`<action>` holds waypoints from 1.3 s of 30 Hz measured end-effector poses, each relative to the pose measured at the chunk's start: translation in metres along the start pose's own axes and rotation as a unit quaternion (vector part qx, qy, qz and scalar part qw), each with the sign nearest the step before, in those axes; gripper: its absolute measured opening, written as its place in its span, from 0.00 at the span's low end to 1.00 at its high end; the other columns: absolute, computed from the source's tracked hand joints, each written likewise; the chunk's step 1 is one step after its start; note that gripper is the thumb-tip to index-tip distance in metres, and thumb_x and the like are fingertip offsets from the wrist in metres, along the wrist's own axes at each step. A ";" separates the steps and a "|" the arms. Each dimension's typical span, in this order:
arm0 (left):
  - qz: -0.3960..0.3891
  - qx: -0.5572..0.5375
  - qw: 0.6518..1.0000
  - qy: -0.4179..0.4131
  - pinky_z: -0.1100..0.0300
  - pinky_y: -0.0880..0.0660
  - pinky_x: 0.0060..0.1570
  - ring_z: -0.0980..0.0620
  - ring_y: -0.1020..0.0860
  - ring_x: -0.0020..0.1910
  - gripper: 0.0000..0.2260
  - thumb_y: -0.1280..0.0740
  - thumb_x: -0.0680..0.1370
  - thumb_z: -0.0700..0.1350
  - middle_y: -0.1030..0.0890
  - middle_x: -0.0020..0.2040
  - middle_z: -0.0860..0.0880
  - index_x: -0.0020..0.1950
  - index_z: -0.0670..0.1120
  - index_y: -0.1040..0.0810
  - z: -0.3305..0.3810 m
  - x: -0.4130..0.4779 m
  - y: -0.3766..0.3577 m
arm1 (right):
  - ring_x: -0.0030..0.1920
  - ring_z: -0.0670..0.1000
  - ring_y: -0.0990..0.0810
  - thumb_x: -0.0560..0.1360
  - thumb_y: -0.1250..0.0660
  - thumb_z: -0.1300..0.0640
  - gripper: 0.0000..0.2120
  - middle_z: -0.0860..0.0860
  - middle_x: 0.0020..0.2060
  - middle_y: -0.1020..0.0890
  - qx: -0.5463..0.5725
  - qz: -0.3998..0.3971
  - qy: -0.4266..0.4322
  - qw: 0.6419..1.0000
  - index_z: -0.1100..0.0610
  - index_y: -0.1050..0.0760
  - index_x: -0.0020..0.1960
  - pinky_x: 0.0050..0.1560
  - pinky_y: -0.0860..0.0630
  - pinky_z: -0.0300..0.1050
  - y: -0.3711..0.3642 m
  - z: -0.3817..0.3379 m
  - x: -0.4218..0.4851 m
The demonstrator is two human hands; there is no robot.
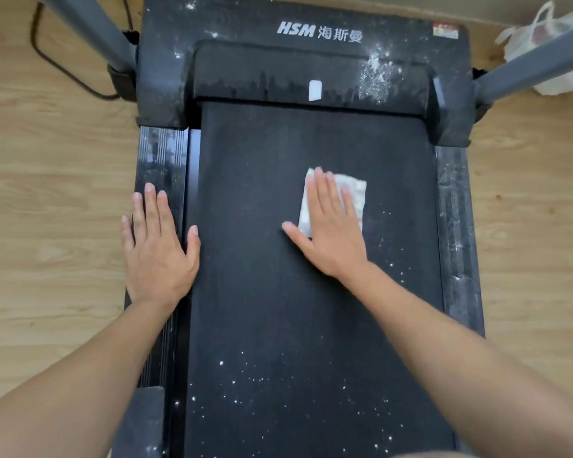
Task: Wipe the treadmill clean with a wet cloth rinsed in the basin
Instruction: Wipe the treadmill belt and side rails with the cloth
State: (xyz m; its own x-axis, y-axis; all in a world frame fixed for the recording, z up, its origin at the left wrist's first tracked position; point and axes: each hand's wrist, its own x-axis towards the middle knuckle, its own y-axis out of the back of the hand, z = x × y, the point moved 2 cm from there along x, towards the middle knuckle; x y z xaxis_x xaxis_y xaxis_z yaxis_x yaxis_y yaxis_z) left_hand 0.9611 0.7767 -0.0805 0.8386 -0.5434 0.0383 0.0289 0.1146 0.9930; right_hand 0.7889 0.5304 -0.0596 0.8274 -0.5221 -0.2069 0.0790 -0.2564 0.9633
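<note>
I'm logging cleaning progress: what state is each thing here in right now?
cloth: folded, flat on the belt under the right hand.
right hand: open, pressing the cloth.
left hand: open, flat on the left side rail.
belt: white specks at near end and right edge.
motor cover: white powder patch on right.
right side rail: dusty, streaked.
plastic bag: on the floor.

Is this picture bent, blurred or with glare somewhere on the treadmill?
Head view: wide-angle bending, the grey uprights splay outward; light soft and even, no hard shadow on the wooden floor; a pale reflection on the glossy left side rail; slightly soft overall, yet the logo is readable.
</note>
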 end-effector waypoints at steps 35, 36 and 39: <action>0.012 -0.004 1.000 -0.010 0.42 0.49 0.82 0.46 0.54 0.85 0.33 0.50 0.84 0.58 0.52 0.86 0.45 0.85 0.42 0.50 0.000 -0.001 -0.004 | 0.85 0.54 0.59 0.81 0.54 0.26 0.47 0.55 0.86 0.58 0.009 0.053 -0.147 0.988 0.58 0.60 0.86 0.84 0.56 0.61 0.043 0.146 0.087; 0.011 -0.007 1.000 -0.008 0.42 0.49 0.82 0.46 0.54 0.85 0.33 0.50 0.84 0.58 0.52 0.86 0.45 0.85 0.42 0.50 0.001 -0.001 -0.004 | 0.85 0.54 0.60 0.81 0.53 0.26 0.47 0.55 0.86 0.58 0.013 0.048 -0.142 0.989 0.57 0.60 0.86 0.84 0.56 0.61 0.037 0.142 0.065; 0.006 -0.012 1.000 -0.004 0.41 0.49 0.82 0.46 0.55 0.85 0.33 0.50 0.84 0.58 0.53 0.86 0.45 0.85 0.41 0.51 0.002 -0.001 0.000 | 0.85 0.53 0.62 0.83 0.49 0.30 0.45 0.52 0.86 0.60 0.007 0.006 -0.107 0.994 0.55 0.63 0.86 0.84 0.54 0.63 0.010 0.119 -0.059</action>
State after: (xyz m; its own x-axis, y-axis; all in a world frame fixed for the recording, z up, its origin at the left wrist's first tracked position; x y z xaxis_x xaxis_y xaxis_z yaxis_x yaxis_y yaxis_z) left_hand 0.9591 0.7754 -0.0803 0.8345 -0.5486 0.0518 0.0311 0.1407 0.9896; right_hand 0.6744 0.4620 -0.0580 0.6916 -0.6851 -0.2287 0.0618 -0.2594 0.9638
